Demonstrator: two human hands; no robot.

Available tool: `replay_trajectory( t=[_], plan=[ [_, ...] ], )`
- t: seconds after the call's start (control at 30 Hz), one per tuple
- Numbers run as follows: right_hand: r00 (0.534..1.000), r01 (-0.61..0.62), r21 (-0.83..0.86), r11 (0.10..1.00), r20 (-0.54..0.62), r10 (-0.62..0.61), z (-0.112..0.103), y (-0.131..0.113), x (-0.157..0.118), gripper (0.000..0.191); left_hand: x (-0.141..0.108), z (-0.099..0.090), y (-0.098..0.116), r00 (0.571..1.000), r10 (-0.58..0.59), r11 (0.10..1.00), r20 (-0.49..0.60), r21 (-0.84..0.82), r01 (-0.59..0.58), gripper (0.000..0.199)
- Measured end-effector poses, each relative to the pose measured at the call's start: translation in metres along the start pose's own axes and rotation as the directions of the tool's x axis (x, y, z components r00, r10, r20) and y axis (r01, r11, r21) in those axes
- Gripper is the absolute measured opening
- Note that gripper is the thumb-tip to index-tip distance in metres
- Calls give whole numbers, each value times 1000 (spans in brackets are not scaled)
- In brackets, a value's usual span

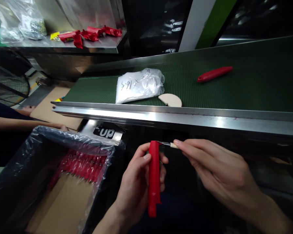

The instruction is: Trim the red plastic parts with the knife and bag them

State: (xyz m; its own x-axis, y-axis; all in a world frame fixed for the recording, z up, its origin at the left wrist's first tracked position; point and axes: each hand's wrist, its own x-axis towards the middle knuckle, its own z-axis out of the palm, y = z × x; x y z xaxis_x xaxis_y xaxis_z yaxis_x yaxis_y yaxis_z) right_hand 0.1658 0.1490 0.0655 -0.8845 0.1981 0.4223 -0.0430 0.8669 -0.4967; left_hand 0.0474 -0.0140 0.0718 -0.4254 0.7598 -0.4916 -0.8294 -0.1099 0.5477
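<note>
My left hand point(136, 178) is closed around a long red plastic part point(154, 175), held upright with its lower end stepped. Between the thumb and fingers of my right hand point(217, 172) is a small knife point(172, 145) with a pale handle and a thin metal blade. The blade's tip meets the top right edge of the red part, or lies very close to it. Behind both hands runs a green conveyor belt point(185, 84) with a metal rail point(185, 117). The far side of the red part is hidden from me.
On the belt lie a white plastic bag point(139, 85), a cream disc piece point(171, 99) and another red part point(215, 74). A lined bin point(73, 139) at left holds several red parts point(85, 164). Red pieces point(90, 34) lie on a metal shelf point(97, 48). Another person's arms point(21, 123) reach in.
</note>
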Motion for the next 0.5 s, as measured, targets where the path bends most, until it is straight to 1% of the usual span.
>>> replay_trajectory(
  t=[0.33,0.5],
  plan=[
    [998,54,-36,998,15,-54,-3,2,0,52,2,1,0,1000,3,1000,-7,19,-3,17],
    [994,89,-32,995,62,-87,-4,-1,-6,54,3,0,2,1000,2,1000,-20,16,-2,17]
  ],
)
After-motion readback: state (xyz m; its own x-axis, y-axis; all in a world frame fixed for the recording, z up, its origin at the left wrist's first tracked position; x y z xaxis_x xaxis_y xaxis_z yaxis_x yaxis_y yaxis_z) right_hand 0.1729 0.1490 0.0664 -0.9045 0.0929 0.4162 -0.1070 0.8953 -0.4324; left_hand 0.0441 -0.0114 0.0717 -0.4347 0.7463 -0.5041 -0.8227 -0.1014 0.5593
